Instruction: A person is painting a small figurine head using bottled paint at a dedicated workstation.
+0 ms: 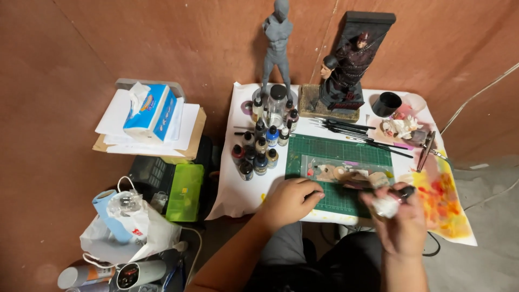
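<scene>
The right hand (403, 224) holds a small white piece (386, 206), perhaps a wad of tissue or a tiny part, too small to tell, its fingers closed around it together with a dark slender tool (404, 191) that pokes out toward the mat; this sits at the near right edge of the desk (238, 189), just above the person's lap; the left hand (292, 200) rests curled in a loose fist on the near left corner of the green cutting mat (338, 157), and I cannot tell whether it grips anything; on the mat, just beyond both hands, lies a clear palette (340, 168) dabbed with pale and pink paint, so mixing appears already done while the painting itself seems, by my judgement, to be in mid-course; a row of brushes (346, 128) lies behind the mat; a cluster of small paint bottles (258, 151) stands to its left; a grey primed figure (277, 43) and a dark red painted statue (348, 65) stand at the back by the wall; a paint-stained sheet (443, 203) spreads to the right; a tissue box (150, 111) sits on papers off to the left.
</scene>
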